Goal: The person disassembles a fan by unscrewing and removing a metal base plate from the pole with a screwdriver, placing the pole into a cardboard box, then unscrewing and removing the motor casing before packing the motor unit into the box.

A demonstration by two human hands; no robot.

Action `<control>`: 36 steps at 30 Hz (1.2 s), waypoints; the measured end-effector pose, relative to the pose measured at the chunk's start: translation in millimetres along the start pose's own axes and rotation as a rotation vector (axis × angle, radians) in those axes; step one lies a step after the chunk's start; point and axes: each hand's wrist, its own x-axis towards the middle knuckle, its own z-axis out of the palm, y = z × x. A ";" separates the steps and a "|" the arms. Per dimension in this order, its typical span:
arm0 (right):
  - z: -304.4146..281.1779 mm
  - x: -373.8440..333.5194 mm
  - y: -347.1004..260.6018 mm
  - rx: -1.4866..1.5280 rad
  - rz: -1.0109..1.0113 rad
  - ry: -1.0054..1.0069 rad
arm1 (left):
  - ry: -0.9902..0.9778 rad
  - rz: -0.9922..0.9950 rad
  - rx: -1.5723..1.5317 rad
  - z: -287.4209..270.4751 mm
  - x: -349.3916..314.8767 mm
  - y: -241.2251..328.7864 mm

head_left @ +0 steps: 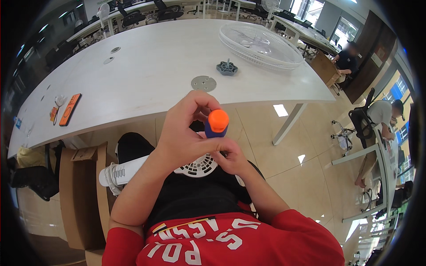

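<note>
Upright in front of my lap stands a screwdriver (218, 120) with an orange-topped, dark blue handle. My left hand (184, 126) is closed around it from the left, and its shaft is hidden from view. Just below, my right hand (230, 156) has its fingers curled together; whatever they pinch is hidden. Beneath both hands, a white fan motor housing (199, 167) with slotted vents rests against my lap. To its left lies a white fan body (126, 172) with its cord (116, 178) wound around the end, passing under my left forearm.
On the white table (146, 66) ahead lie a clear fan blade in a white wire grille (262, 44), a grey star knob (227, 68) and an orange phone-shaped object (70, 109). An open cardboard box (82, 195) stands left of me. Other people sit at the right.
</note>
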 end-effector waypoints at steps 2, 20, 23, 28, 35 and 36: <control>-0.9 0.8 0.9 -0.040 -0.033 -0.016 | -0.036 0.119 0.144 -5.3 5.9 -1.8; 0.5 -7.0 6.7 0.019 0.086 0.031 | -0.013 0.005 0.017 -0.4 -0.1 -4.8; 3.3 -2.8 13.7 0.005 0.032 0.023 | -0.019 0.007 -0.071 -6.4 -2.7 -4.4; 3.1 -2.3 13.5 0.095 -0.045 0.014 | -0.033 -0.081 -0.133 -3.5 3.7 10.9; 0.4 -6.2 11.8 0.098 0.098 -0.005 | -0.022 -0.152 -0.020 -5.3 5.9 22.4; 0.9 -5.6 11.1 0.126 0.118 -0.004 | -0.009 -0.134 -0.004 -5.3 5.7 21.4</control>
